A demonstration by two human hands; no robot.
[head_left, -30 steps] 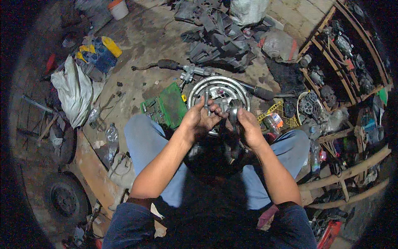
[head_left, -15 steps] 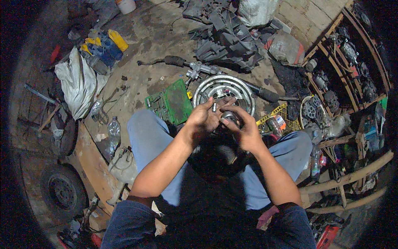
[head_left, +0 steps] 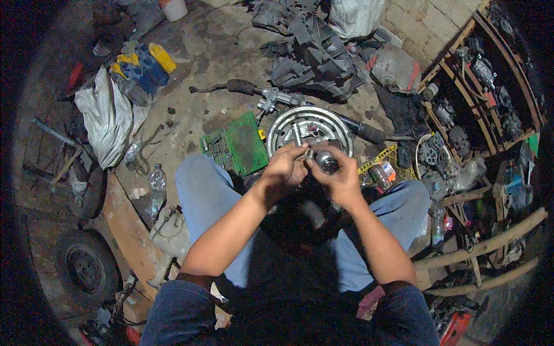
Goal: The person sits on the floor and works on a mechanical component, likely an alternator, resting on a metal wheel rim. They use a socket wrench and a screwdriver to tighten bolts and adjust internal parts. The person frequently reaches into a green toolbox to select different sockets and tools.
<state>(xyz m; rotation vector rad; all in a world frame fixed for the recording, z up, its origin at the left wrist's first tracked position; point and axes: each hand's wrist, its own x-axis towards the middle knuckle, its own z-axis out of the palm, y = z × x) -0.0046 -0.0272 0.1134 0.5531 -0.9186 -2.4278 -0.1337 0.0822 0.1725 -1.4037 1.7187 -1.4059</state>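
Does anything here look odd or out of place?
Mostly the heap of jagged, dark grey, plastic-looking parts on the stained floor beyond the round silver wheel rim: they lie jumbled at all angles, as if dumped rather than stored.

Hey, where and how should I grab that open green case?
Probably by its outer edges, from above and kept level: the green case lies open, with metal pieces showing in its left half. Start from the left side; the right edge sits close to the wheel rim.
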